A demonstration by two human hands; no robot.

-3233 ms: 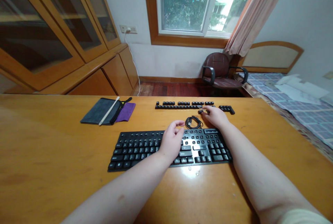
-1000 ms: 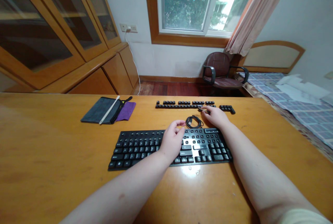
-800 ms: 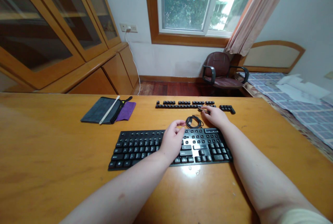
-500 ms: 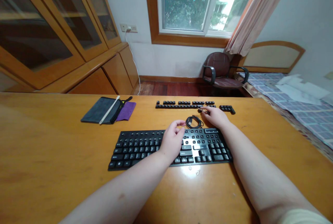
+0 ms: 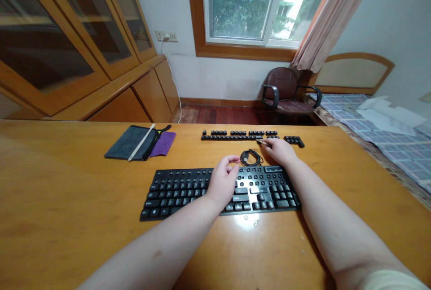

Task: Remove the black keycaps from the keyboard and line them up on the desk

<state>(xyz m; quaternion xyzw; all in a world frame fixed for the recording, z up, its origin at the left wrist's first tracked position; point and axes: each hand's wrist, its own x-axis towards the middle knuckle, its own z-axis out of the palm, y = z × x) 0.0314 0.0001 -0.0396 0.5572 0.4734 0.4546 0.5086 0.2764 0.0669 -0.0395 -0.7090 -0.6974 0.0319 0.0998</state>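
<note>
A black keyboard [image 5: 188,193] lies across the desk in front of me, with its upper rows and upper right part bare of keycaps. Over its middle hovers or rests my left hand [image 5: 224,180], fingers loosely curved, thumb apart, nothing visible in it. Beyond the keyboard, loose black keycaps [image 5: 224,138] are lined up in rows. My right hand [image 5: 281,151] reaches to the front of these rows, its fingers pinched on a small, slim dark thing that I cannot make out. Between my hands lies a coiled black USB cable [image 5: 251,163], just behind the keyboard.
At the left lie a dark grey zip pouch [image 5: 126,142], a pale flat stick [image 5: 141,142] across it and a purple cloth [image 5: 164,143]. A separate keycap group [image 5: 294,141] sits right of the rows. A brown armchair [image 5: 283,90] stands beyond the desk.
My right fingers have shifted slightly at the front of the keycap rows, still pinched. My left hand and the keyboard stay where they were.
</note>
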